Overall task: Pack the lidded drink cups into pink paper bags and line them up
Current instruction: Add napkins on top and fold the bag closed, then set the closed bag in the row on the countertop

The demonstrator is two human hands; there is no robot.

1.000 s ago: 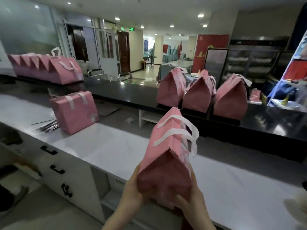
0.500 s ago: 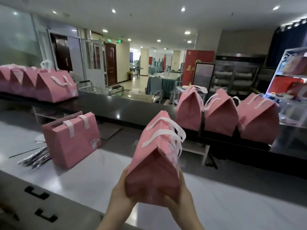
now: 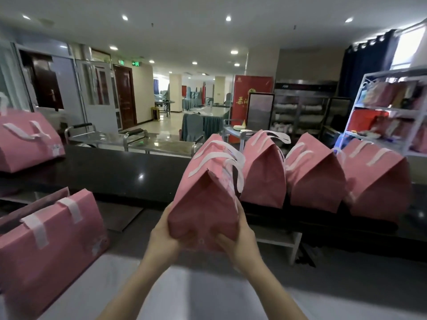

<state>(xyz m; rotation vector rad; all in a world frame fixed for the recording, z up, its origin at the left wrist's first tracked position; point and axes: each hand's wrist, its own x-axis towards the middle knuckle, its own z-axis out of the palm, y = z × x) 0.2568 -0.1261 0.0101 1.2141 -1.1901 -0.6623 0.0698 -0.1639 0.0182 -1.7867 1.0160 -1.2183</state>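
Over the pale worktop (image 3: pixel 208 294), left hand (image 3: pixel 165 236) and right hand (image 3: pixel 240 242) clasp the base of a tilted white-handled pink paper bag (image 3: pixel 203 197), which, shoved in carelessly, may topple the neighbouring pink bag (image 3: pixel 263 176) on the dark ledge (image 3: pixel 120 172).

This looks like the service side of a restaurant or banquet hall. A long dark polished stone counter (image 3: pixel 120 172) runs in front of stainless steel trolleys (image 3: pixel 138 144), with dining furniture draped in grey-blue cloth (image 3: pixel 203 125) filling the hall beyond. A glass-fronted steel cabinet (image 3: pixel 300 112), a white metal shelf rack (image 3: pixel 360 107) of red and pink boxes, and pink paper bags with white handles (image 3: pixel 314 176) lined up on the counter fit a food-service place.
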